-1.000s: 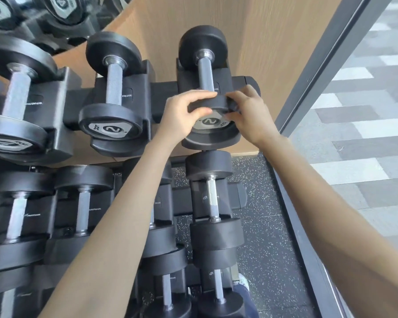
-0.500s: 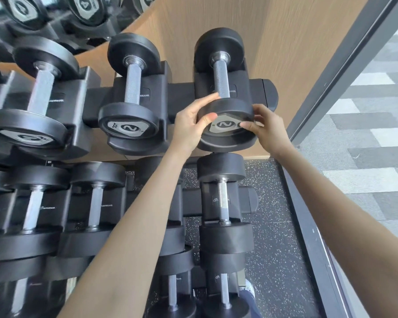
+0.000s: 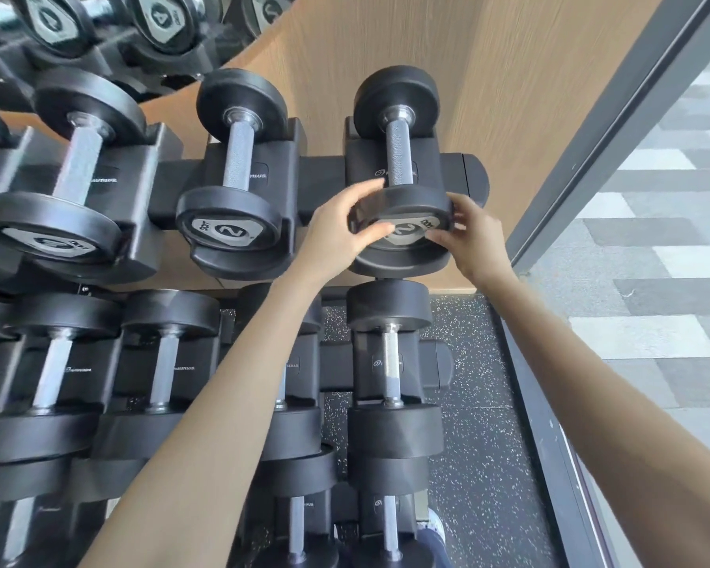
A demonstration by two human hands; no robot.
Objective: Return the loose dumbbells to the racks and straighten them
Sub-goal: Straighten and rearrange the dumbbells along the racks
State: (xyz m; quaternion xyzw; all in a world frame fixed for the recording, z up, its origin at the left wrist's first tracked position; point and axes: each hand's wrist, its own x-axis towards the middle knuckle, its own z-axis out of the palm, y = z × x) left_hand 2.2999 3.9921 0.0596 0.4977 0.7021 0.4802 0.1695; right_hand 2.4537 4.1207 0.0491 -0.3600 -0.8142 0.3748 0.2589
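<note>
A black dumbbell [image 3: 398, 157] with a knurled steel handle lies in the rightmost cradle of the top rack tier [image 3: 464, 178]. Both hands grip its near head, which shows a grey logo plate turned at an angle. My left hand [image 3: 341, 235] wraps the head's left edge, thumb across the face. My right hand [image 3: 468, 235] pinches the right edge. A second dumbbell [image 3: 234, 157] and a larger one [image 3: 74, 166] rest in the cradles to the left.
Lower tiers hold more dumbbells [image 3: 390, 362] below my arms. A wooden panel [image 3: 509, 75] stands behind the rack and a grey door frame [image 3: 615, 129] to the right. Speckled rubber floor [image 3: 480, 444] lies below, and a mirror at the top left reflects more weights.
The logo plate on the near head has rotated between the frames while both hands shifted their grip around the rim. The view has tilted slightly up and left.
</note>
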